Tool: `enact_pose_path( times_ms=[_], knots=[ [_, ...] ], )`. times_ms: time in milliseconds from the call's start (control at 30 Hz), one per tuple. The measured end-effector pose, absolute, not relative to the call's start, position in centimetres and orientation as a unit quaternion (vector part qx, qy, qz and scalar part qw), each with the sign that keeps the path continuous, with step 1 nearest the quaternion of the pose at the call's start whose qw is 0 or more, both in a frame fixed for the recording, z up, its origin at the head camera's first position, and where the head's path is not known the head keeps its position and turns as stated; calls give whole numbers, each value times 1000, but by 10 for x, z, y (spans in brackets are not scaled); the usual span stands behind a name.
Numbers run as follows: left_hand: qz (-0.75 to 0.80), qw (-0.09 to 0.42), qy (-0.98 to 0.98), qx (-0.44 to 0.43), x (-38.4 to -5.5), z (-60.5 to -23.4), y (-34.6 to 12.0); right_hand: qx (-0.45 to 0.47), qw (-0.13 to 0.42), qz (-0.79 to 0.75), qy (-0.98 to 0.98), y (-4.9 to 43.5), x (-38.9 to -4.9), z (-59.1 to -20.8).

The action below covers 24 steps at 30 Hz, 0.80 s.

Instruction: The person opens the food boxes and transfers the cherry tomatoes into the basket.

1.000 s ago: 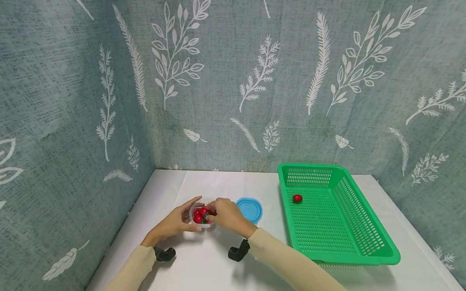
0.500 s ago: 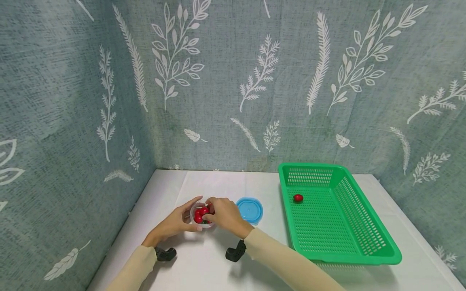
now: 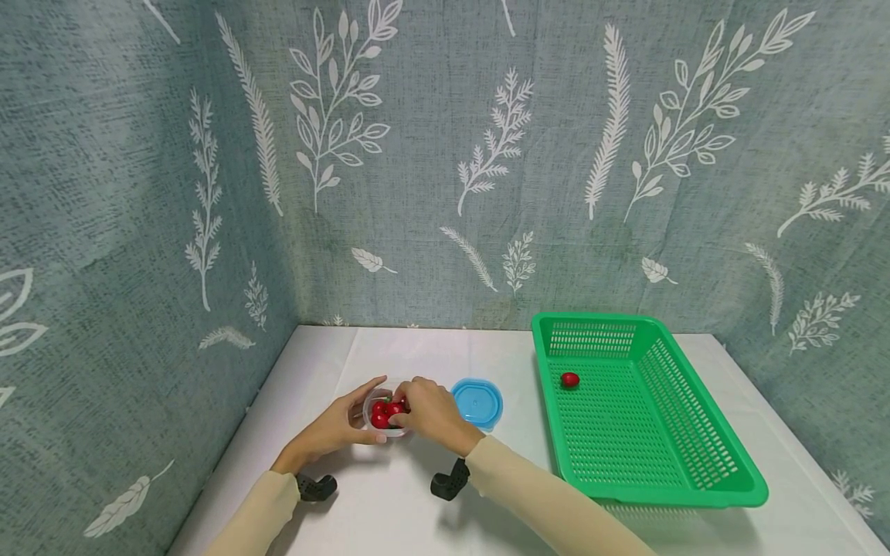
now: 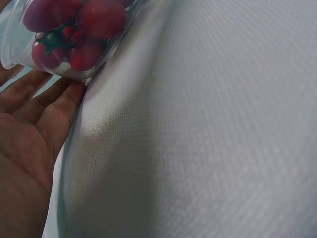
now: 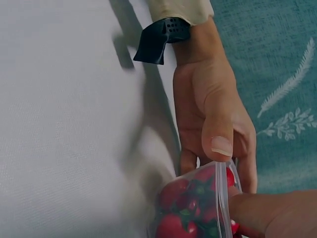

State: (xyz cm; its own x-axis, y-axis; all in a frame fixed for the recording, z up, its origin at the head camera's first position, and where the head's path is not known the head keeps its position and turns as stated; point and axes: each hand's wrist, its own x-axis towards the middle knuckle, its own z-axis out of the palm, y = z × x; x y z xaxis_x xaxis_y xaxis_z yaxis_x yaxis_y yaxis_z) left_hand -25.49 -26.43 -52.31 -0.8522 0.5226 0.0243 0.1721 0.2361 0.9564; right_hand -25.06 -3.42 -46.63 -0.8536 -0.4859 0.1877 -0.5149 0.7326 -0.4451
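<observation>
A small clear plastic tub (image 3: 389,433) stands on the white table, with several red cherry tomatoes (image 4: 101,19) and some green stems inside it. My left hand (image 3: 332,425) holds the tub from its left side, thumb along the near rim and fingers around the far side. In the right wrist view that thumb (image 5: 220,144) presses at the rim. Reaching in from the right, my right hand (image 3: 434,411) has its thumb and fingers on a cherry tomato (image 3: 395,409) at the tub's mouth. Its fingertips are partly hidden among the tomatoes.
A round blue lid (image 3: 477,403) lies just right of the tub, behind my right hand. Farther right stands a large green slotted basket (image 3: 660,440) with one cherry tomato (image 3: 569,380) in its back left part. Patterned grey-green cloth (image 3: 417,154) hangs behind and at the sides.
The right hand's fingers have worked inside the tub, and a tomato has shifted up toward the fingertips. The left hand and the tub have hardly moved.
</observation>
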Motion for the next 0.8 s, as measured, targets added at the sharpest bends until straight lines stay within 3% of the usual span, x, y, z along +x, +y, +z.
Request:
enact_pose_path(
  times_ms=[800],
  knots=[
    [567,152,777,226,-255,-521,-263,269,13,307,-913,-31,-251,-466]
  ],
)
